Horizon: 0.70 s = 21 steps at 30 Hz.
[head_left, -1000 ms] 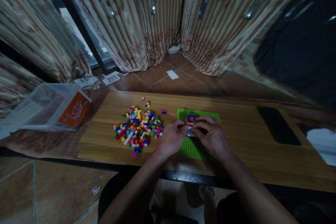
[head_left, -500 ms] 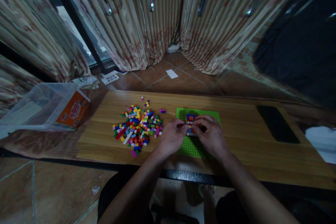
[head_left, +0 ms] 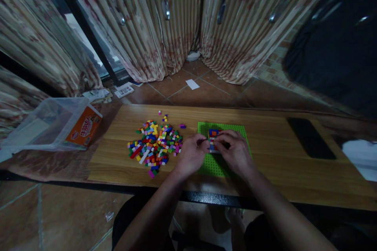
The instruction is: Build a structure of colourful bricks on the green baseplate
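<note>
A green studded baseplate (head_left: 215,166) lies on the wooden table, and on it stands a small block of building bricks (head_left: 212,133) in blue, red, orange and white. My left hand (head_left: 193,153) is at the left side of this brick build, its thumb and fingers closed together close to it. From the right, my right hand (head_left: 235,151) reaches over the build with thumb and index finger pinched at its edge. Whatever small piece sits between the fingers of either hand is hidden. The right hand covers part of the build.
A loose pile of coloured bricks (head_left: 157,143) spreads to the left, with a purple brick (head_left: 182,126) apart from it. A black phone-like slab (head_left: 310,138) lies on the right of the wooden table (head_left: 273,157). A clear plastic box (head_left: 55,125) stands beyond the left end.
Both hands stay at the brick build with only slight finger shifts. The whole view moves a little as the head tilts; the bricks and baseplate keep their places.
</note>
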{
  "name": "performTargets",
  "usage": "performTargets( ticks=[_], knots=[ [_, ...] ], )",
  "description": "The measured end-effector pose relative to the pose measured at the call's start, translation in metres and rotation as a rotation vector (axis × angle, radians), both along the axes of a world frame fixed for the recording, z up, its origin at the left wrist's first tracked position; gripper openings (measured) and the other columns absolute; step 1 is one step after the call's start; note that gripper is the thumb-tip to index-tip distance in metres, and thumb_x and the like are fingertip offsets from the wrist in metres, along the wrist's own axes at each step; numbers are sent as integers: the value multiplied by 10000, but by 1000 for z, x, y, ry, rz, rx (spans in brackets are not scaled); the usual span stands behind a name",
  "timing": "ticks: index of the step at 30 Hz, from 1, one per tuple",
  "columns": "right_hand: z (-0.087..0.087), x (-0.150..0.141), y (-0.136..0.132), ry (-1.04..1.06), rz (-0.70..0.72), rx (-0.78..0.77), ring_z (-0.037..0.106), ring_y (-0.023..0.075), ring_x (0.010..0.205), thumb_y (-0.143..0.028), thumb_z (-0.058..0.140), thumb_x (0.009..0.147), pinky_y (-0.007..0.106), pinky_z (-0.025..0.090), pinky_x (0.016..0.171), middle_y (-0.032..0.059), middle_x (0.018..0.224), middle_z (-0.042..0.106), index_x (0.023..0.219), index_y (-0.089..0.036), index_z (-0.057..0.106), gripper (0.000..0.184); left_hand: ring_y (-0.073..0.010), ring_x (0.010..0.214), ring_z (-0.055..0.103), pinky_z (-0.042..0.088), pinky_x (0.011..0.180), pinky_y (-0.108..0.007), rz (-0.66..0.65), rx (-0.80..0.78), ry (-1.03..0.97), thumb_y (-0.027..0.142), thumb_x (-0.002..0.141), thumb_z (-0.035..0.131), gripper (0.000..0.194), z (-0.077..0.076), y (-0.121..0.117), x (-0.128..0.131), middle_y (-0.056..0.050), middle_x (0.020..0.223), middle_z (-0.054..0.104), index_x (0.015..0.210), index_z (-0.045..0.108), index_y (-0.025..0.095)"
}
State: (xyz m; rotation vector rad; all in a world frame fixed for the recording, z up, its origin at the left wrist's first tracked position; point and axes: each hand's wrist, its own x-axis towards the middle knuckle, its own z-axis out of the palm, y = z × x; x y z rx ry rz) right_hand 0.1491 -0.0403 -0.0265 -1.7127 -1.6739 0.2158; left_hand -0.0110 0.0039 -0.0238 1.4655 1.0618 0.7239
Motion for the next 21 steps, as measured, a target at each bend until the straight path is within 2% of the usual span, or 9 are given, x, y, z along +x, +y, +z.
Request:
performTargets(
  ticks=[5,10,15,21],
  knots=[
    [3,0,-2,-18,26,27,608,234,950,-284,577,878,429,442,881,53,963,690,826,-250,730,166,-139,674,660,503,629,-225,17,-47,-84,234,836,561,119,4,0,-1,-8,739,675,879,644,160],
    [13,-5,-6,-2,33,86,614,246,987,-335,524,919,448,458,890,70,1030,698,963,-251,730,227,-152,789,672,538,753,-257,-12,20,-102,183,846,552,146,12,-3,1,-42,870,710,926,671,154],
    [17,-9,-8,86,74,77,626,238,971,-355,556,902,435,483,871,64,973,707,928,-248,731,207,-158,866,677,541,796,-259,42,118,-102,114,820,573,184,20,-9,3,-55,917,709,987,639,154],
    [15,-10,-8,194,63,122,633,217,925,-355,588,887,409,512,824,46,924,704,881,-260,738,178,-145,782,668,532,743,-242,33,148,-119,163,818,590,81,21,-12,5,-48,869,713,853,662,147]
  ],
)
